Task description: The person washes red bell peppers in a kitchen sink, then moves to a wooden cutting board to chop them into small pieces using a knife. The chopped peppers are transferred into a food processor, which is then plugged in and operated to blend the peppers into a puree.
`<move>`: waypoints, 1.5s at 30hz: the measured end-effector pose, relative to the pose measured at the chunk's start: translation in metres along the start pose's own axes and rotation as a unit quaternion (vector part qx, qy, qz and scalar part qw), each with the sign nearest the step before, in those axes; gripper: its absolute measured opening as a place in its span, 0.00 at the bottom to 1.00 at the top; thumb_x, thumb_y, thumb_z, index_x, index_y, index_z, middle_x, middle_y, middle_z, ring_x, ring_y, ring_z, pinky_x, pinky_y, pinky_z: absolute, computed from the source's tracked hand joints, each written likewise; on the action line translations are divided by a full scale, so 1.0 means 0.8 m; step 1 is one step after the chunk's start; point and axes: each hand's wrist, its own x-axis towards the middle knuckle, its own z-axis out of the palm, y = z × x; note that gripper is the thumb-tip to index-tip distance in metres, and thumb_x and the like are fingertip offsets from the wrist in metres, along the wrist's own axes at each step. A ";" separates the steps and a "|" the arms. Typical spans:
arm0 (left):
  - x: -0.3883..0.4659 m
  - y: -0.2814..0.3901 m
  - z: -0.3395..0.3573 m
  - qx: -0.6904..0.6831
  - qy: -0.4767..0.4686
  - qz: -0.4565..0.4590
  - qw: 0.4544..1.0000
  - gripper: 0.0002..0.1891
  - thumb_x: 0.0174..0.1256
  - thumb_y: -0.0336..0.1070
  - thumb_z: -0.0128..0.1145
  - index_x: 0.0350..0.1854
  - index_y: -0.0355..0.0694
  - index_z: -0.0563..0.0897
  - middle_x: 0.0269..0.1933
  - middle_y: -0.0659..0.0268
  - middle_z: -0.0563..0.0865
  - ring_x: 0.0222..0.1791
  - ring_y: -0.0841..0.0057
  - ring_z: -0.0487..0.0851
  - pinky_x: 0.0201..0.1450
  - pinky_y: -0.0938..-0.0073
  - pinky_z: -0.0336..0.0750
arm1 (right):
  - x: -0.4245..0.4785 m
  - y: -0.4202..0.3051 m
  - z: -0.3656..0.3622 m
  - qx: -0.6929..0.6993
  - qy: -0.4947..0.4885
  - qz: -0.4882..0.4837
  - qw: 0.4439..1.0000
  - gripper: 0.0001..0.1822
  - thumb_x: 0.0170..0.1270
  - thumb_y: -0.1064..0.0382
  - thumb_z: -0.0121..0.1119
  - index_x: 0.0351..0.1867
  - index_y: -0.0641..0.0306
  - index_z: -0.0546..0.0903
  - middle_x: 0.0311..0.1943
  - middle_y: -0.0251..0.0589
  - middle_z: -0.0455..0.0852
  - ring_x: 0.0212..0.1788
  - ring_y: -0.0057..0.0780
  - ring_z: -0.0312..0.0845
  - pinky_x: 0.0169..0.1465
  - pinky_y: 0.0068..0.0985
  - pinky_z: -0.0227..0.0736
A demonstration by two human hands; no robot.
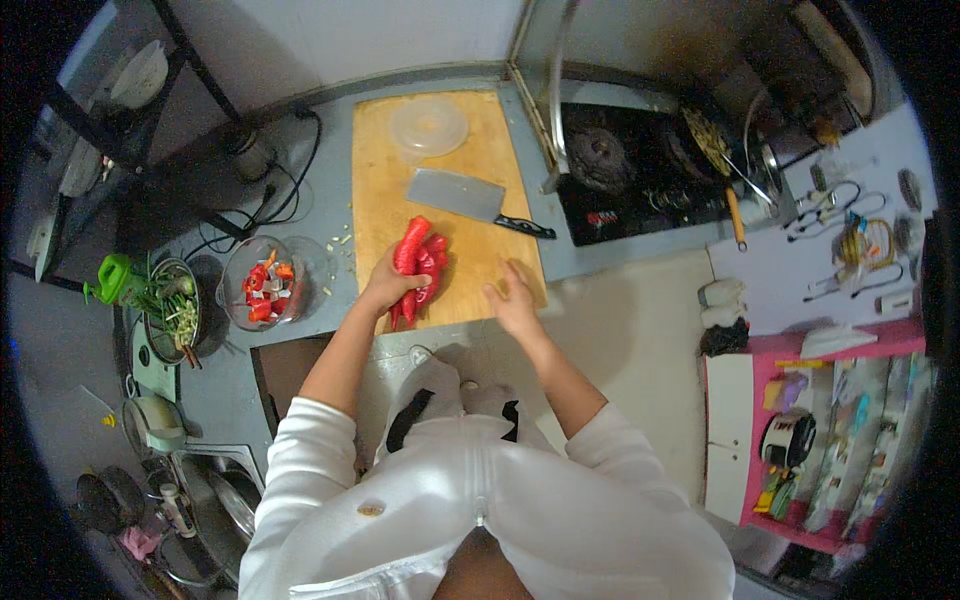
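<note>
My left hand point(390, 283) grips several long red peppers point(417, 259) above the near left part of a wooden cutting board point(480, 277). Over the board's near right corner is my right hand point(513, 300), its fingers apart and nothing in it. Beyond both hands a cleaver point(459, 192) lies flat, its black handle pointing right past the board's edge. A translucent round plastic lid point(429, 126) rests at the board's far end. Left of the board, a clear glass bowl point(225, 294) holds cut pieces of red pepper point(262, 289).
A metal bowl point(155, 341) with chopped green vegetables and a green spray bottle point(114, 279) stand at left. Small pale scraps point(335, 247) lie beside the board. At right is a black cooktop point(637, 210) with a pan; the sink point(251, 457) lies near left.
</note>
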 end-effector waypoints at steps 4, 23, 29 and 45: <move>0.049 -0.005 -0.009 -0.036 -0.116 0.018 0.992 0.40 0.34 0.32 0.72 0.57 0.37 0.66 0.45 0.63 0.78 0.47 0.72 0.75 0.54 0.72 0.68 | 0.044 0.003 -0.019 -0.181 0.052 -0.058 0.980 0.32 0.52 0.56 0.60 0.59 0.65 0.65 0.60 0.56 0.62 0.64 0.48 0.54 0.64 0.38 0.51; 0.046 0.034 0.036 0.487 0.184 -0.025 0.853 0.56 0.30 0.54 0.71 0.65 0.45 0.54 0.61 0.58 0.63 0.63 0.62 0.60 0.60 0.46 0.53 | 0.216 0.008 -0.028 -0.363 -0.181 -0.163 0.899 0.26 0.48 0.63 0.61 0.52 0.60 0.72 0.40 0.48 0.75 0.41 0.46 0.73 0.44 0.35 0.69; 0.037 0.043 0.042 0.517 0.161 -0.031 0.840 0.56 0.30 0.52 0.71 0.67 0.48 0.51 0.63 0.57 0.60 0.64 0.60 0.57 0.58 0.37 0.52 | 0.217 -0.011 -0.053 -0.192 -0.164 -0.152 0.956 0.14 0.52 0.63 0.56 0.40 0.67 0.76 0.32 0.52 0.79 0.36 0.49 0.76 0.37 0.40 0.70; 0.056 0.044 0.053 0.582 0.144 -0.074 0.797 0.56 0.29 0.56 0.70 0.64 0.39 0.55 0.61 0.55 0.62 0.60 0.54 0.61 0.59 0.51 0.59 | 0.165 -0.042 -0.038 -0.190 -0.274 -0.051 0.941 0.12 0.56 0.60 0.49 0.31 0.69 0.76 0.24 0.59 0.78 0.30 0.55 0.75 0.35 0.44 0.69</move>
